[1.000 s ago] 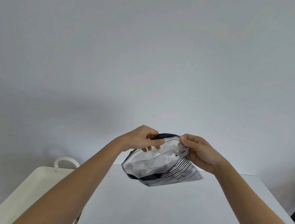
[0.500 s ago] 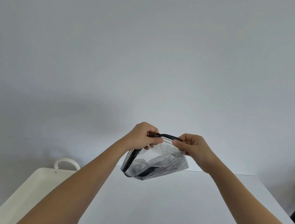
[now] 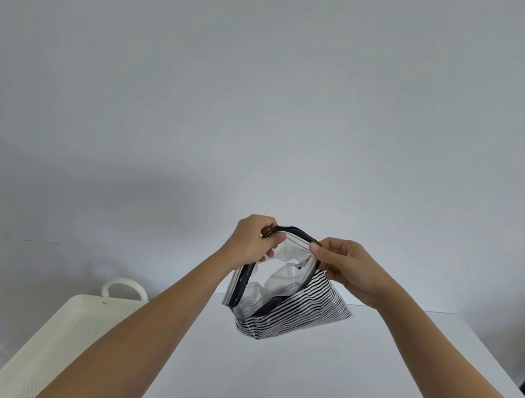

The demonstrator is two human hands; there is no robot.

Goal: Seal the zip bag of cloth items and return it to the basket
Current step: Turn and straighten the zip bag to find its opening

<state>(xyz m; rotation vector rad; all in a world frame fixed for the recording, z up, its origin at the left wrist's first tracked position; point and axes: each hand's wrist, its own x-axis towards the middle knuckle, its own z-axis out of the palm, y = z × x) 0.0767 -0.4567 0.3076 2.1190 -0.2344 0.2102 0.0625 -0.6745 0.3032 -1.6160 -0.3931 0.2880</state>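
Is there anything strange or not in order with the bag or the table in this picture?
Nothing is spilled or damaged. The zip bag hangs above the white table, pinched at its dark zip edge by the left hand and the right hand. The mouth looks open. The basket stands at the left.

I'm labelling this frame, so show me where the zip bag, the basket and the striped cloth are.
zip bag (image 3: 246, 279): head view, on its dark zip strip.
basket (image 3: 73, 324): head view, on its perforated white wall.
striped cloth (image 3: 300, 312): head view, on the stripes inside the bag.
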